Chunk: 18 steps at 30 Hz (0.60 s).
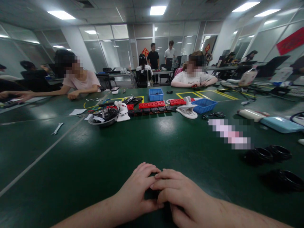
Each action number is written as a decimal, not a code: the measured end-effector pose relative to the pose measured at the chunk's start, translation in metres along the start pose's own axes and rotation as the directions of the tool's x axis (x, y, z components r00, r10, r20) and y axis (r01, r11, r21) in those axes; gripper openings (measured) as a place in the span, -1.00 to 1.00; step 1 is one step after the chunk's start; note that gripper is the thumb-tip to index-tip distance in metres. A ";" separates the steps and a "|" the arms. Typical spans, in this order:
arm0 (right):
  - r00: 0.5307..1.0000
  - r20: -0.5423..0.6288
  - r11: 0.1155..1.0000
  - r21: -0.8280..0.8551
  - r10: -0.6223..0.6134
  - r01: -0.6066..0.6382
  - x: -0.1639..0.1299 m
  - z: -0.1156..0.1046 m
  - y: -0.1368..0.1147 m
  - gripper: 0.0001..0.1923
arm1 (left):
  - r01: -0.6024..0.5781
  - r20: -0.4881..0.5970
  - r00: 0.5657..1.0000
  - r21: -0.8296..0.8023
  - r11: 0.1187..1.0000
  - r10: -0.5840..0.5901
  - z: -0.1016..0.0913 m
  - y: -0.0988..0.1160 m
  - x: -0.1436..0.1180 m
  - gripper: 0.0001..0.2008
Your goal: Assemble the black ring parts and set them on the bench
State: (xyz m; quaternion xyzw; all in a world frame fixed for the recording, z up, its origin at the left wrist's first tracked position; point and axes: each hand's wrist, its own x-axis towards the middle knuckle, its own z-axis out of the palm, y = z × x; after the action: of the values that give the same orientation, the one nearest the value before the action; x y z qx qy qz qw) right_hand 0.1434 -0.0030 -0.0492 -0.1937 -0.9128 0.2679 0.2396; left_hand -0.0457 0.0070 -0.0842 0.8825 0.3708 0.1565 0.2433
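At the near edge of the green table, my left hand (137,191) and my right hand (184,193) come together, palms down. Fingers of both are curled inward, and the right fingertips overlap those of the left. Between them is a dark patch; whether it is a small black object or only shadow I cannot make out. Several black ring-shaped pieces (285,180) lie to the right of my right hand, apart from it.
Across the table (106,158) run red power strip housings (152,104), a white clip stand (187,109), a metal bowl (103,118) and blue bins (156,95). A wrench (57,128) lies left, a light blue case (281,124) right. Two people sit opposite.
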 end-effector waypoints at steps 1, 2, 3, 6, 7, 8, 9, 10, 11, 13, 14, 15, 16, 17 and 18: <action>1.000 -0.007 1.000 0.001 -0.014 0.014 0.000 0.000 0.000 -0.67 | -0.001 0.003 1.000 0.000 1.000 0.001 0.000 0.000 0.000 -0.68; 0.999 -0.025 1.000 0.002 -0.028 0.028 -0.001 -0.001 0.000 -0.64 | 0.002 0.005 1.000 0.002 1.000 -0.002 -0.001 0.000 0.000 -0.65; 0.998 -0.053 0.999 0.010 -0.036 0.037 -0.001 -0.001 0.001 -0.61 | 0.004 0.010 1.000 0.004 1.000 -0.004 -0.001 0.000 0.000 -0.61; 0.991 -0.135 0.995 0.098 0.008 0.005 -0.004 -0.002 0.005 -0.50 | 0.013 0.041 0.999 -0.001 1.000 -0.013 -0.002 -0.001 -0.001 -0.51; 0.989 -0.133 0.988 0.152 0.058 -0.038 -0.004 -0.004 0.008 -0.47 | 0.016 0.051 0.999 -0.011 1.000 -0.015 -0.002 -0.002 -0.002 -0.45; 0.985 -0.115 0.971 0.216 0.125 -0.098 -0.005 -0.006 0.011 -0.44 | 0.023 0.056 0.998 -0.027 0.999 -0.021 -0.003 -0.002 -0.003 -0.37; 0.978 -0.076 0.943 0.287 0.197 -0.168 -0.005 -0.008 0.015 -0.42 | 0.035 0.061 0.998 -0.048 0.998 -0.032 -0.003 -0.003 -0.004 -0.29; 0.965 -0.024 0.906 0.349 0.262 -0.238 -0.005 -0.011 0.019 -0.42 | 0.052 0.062 0.997 -0.076 0.996 -0.048 -0.004 -0.004 -0.005 -0.22; 0.948 0.035 0.868 0.393 0.316 -0.304 -0.006 -0.014 0.024 -0.42 | 0.074 0.057 0.996 -0.107 0.992 -0.068 -0.005 -0.006 -0.007 -0.16; 0.911 0.137 0.820 0.401 0.389 -0.410 -0.006 -0.020 0.031 -0.42 | 0.116 0.016 0.993 -0.156 0.981 -0.115 -0.008 -0.008 -0.009 -0.11; 0.893 0.181 0.817 0.360 0.412 -0.449 -0.006 -0.022 0.033 -0.43 | 0.122 -0.024 0.992 -0.165 0.979 -0.128 -0.009 -0.008 -0.011 -0.11; 0.877 0.216 0.825 0.300 0.430 -0.479 -0.006 -0.024 0.035 -0.43 | 0.112 -0.070 0.990 -0.161 0.980 -0.125 -0.010 -0.008 -0.012 -0.13; 0.865 0.238 0.838 0.233 0.442 -0.493 -0.006 -0.025 0.035 -0.42 | 0.086 -0.112 0.988 -0.147 0.985 -0.103 -0.012 -0.007 -0.013 -0.19; 0.861 0.252 0.857 0.168 0.441 -0.488 -0.006 -0.025 0.035 -0.39 | 0.049 -0.138 0.988 -0.128 0.991 -0.067 -0.013 -0.005 -0.013 -0.27; 0.868 0.257 0.879 0.108 0.425 -0.463 -0.006 -0.023 0.035 -0.37 | 0.007 -0.145 0.989 -0.119 0.993 -0.024 -0.014 -0.003 -0.013 -0.38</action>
State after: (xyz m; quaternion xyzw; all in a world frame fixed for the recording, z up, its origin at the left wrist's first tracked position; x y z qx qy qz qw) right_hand 0.1691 0.0303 -0.0543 -0.3468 -0.8389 0.4115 0.0814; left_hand -0.0624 0.0032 -0.0756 0.8499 0.3845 0.2405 0.2683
